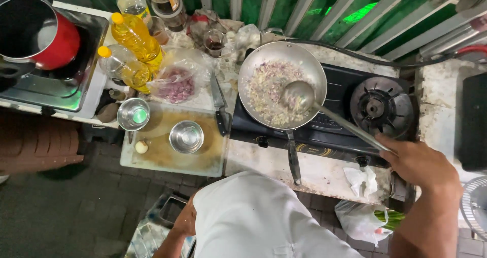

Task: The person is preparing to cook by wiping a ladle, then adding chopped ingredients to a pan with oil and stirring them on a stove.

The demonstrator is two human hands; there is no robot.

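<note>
Steel ladle [299, 97] in right hand [417, 162] grip, over pan [282, 85] | left hand [185, 221] grip unclear | yellow oil bottles [133, 37] left

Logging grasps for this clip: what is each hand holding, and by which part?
The right hand grips the metal ladle at the far end of its handle. The left hand holds nothing visible.

The right hand [418, 164] grips the long handle of a metal ladle [298, 96]. The ladle's bowl sits in a silver pan [282, 85] full of chopped onion bits. The pan is on a black stove [345, 111]. At nine o'clock from the pan lie a knife [219, 103] and two small steel bowls [186, 136]. The left hand [185, 220] hangs low, by the white shirt.
</note>
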